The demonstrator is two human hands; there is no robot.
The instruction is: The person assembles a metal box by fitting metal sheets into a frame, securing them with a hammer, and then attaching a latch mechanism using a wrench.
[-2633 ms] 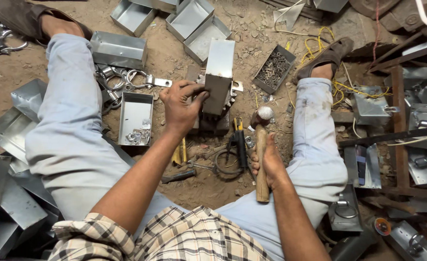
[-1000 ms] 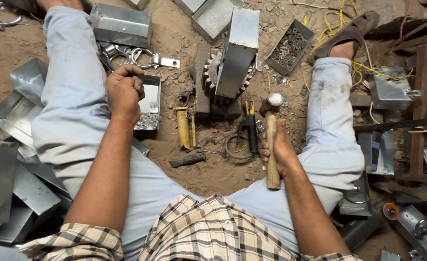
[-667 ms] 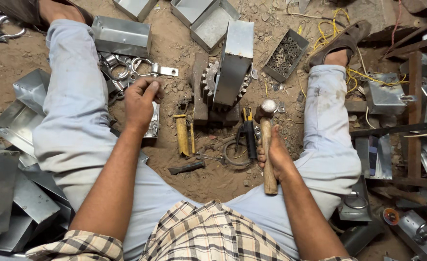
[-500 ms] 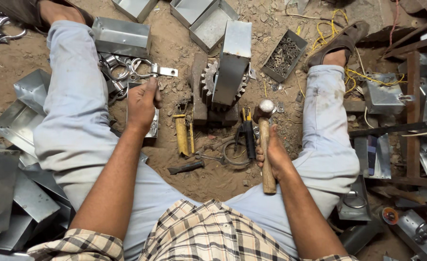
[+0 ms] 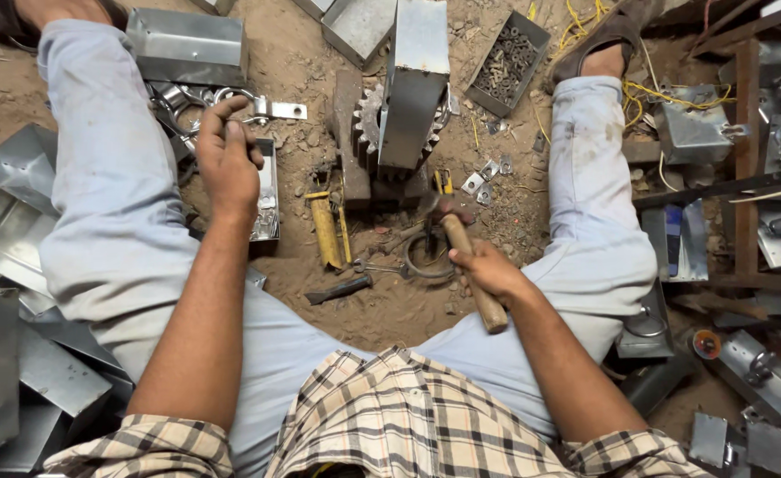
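Observation:
I sit on a dirt floor with my legs spread. My left hand (image 5: 228, 158) reaches into a small open metal tray (image 5: 267, 190) by my left leg, fingers curled around something too small to make out. My right hand (image 5: 489, 266) grips the wooden handle of a hammer (image 5: 468, 270), whose head is tilted down toward the ground between my legs. An upright sheet-metal box (image 5: 415, 81) leans on a toothed gear and block (image 5: 365, 133) straight ahead.
A tray of small fasteners (image 5: 507, 62) lies ahead to the right. Yellow-handled tools (image 5: 327, 232) and a dark chisel (image 5: 339, 288) lie between my legs. Stacked sheet-metal boxes (image 5: 19, 354) crowd the left; metal parts and wooden slats (image 5: 744, 159) fill the right.
My left hand let go of the upright metal box and moved left to the small tray. The hammer in my right hand tipped forward, its head now lower.

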